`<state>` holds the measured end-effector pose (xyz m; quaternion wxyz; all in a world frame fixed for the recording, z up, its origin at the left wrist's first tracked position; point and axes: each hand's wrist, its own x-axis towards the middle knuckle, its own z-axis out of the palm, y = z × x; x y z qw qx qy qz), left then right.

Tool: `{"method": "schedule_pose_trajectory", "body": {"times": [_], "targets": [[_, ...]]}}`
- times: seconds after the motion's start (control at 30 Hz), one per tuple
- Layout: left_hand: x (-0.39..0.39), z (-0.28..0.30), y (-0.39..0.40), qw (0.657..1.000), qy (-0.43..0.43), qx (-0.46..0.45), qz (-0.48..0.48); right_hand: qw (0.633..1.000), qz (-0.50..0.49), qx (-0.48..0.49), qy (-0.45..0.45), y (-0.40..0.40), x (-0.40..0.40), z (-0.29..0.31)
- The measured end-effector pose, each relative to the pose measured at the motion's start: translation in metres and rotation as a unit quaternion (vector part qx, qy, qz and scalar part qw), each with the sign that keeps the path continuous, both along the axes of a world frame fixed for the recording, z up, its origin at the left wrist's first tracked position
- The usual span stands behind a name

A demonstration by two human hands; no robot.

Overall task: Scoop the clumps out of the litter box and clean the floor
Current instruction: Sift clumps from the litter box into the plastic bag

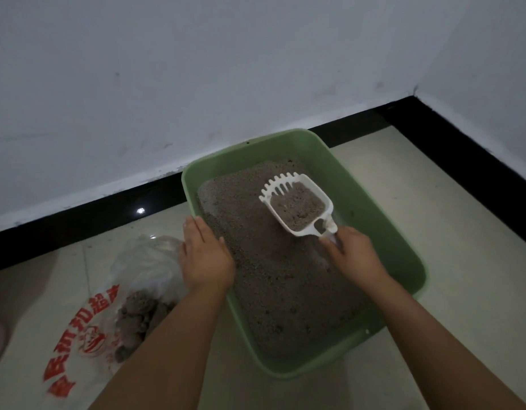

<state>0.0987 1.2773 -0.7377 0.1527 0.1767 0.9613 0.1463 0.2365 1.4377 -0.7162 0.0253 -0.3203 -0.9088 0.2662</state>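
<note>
- One green litter box (383, 214) sits on the pale tiled floor (451, 184), its far end close to the wall; grey-brown litter (273, 279) fills most of its base, heaped towards the left wall, with bare green showing along the right side.
- White slotted scoop (297, 202) held over the far half of the litter, toothed edge pointing away from the person, bowl loaded with loose litter and a few small lumps.
- Right hand (352, 253) grips the scoop's handle from the near side, fingers wrapped round it; most of the handle is hidden by the hand. Right forearm runs in from the lower right corner, over the box's near right rim.
- Left hand (205, 255) lies over the box's left rim, fingers straight and together, pointing towards the wall; whether it presses on the rim cannot be told. Left forearm enters from the lower edge.
- White plastic bag (90, 321) with red print lies on the floor just left of the box, partly under the left forearm; grey clumps (137, 318) are piled in its open mouth.
- Black skirting (78, 223) runs along the foot of the white wall (196, 69) and turns at a corner on the right. Room is dim; one small bright glint shows on the skirting.
</note>
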Motion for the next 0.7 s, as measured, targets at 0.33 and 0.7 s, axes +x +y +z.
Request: {"method": "schedule_pose_trajectory", "body": {"times": [0.33,0.7], "targets": [[0.002,0.001,0.000,1.000,-0.005,-0.008,0.002,0.999,0.019,0.029,-0.032,0.007,0.028,0.002],[0.003,0.005,-0.004,0.999,-0.036,-0.007,-0.018,0.998,0.019,0.026,-0.051,0.009,0.045,0.008]]}}
